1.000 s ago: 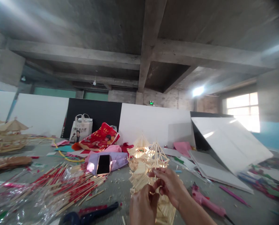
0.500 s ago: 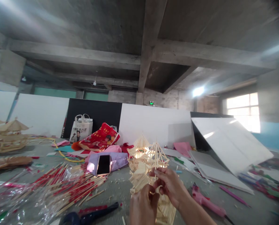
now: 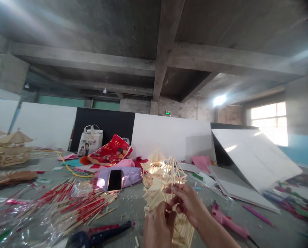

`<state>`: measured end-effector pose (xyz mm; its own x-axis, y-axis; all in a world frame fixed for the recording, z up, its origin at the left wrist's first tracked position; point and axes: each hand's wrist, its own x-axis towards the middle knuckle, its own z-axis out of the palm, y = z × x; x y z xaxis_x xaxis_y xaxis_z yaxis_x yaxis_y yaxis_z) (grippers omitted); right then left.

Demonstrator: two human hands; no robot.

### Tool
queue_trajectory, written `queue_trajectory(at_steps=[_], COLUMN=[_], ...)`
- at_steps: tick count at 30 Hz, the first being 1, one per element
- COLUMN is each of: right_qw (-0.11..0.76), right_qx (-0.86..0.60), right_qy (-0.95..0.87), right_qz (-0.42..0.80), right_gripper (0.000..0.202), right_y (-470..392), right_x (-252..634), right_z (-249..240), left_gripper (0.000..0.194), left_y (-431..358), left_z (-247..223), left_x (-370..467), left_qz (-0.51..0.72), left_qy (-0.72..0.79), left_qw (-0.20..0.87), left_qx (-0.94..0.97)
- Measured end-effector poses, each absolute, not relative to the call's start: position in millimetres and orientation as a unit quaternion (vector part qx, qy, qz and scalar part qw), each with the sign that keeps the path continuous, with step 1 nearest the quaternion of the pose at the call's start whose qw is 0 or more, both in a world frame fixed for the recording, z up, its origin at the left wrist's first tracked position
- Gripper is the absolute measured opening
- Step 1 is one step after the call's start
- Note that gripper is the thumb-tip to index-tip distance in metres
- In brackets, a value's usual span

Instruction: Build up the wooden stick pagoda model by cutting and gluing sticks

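Note:
A model pavilion built of pale wooden sticks [image 3: 154, 187] stands on the grey table in front of me, its pointed open roof frame [image 3: 173, 169] rising at the right. My left hand [image 3: 159, 222] is closed in a pinch over the near part of the model. Just beyond and to the right, my right hand [image 3: 188, 204] is also closed, thumb and fingertips together below the roof frame. The fingertips of both hands nearly meet. Whatever they pinch is too small or too hidden to make out. The hands cover part of the model's middle.
A pink glue gun [image 3: 228, 221] and a purple pen [image 3: 257, 215] lie at right. Left are red-and-tan sticks [image 3: 84, 206], clear plastic wrap [image 3: 37, 220], a dark blue-handled tool [image 3: 110, 233] and a phone [image 3: 115, 180]. White boards [image 3: 257, 155] lean behind; another stick model [image 3: 16, 148] stands far left.
The view has shifted very slightly. Both hands keep nearly the same closed pose at the model, and nothing else has visibly moved.

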<state>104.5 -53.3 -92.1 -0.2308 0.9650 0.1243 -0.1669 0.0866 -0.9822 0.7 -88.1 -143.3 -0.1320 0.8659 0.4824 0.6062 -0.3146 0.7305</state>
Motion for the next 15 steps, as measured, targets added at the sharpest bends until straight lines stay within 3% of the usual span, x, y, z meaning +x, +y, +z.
queue_trajectory(at_steps=[15], right_qw=[0.494], right_qx=[-0.369], right_qy=[-0.551], right_qz=[0.562], right_gripper=[0.027], right_y=[-52.1], right_x=[103.0], right_z=[-94.7], left_gripper=[0.017], left_y=[-92.0], left_z=[-140.8], left_x=[0.7], left_qz=[0.478], left_qy=[0.582], left_qw=[0.136], left_qx=[0.644])
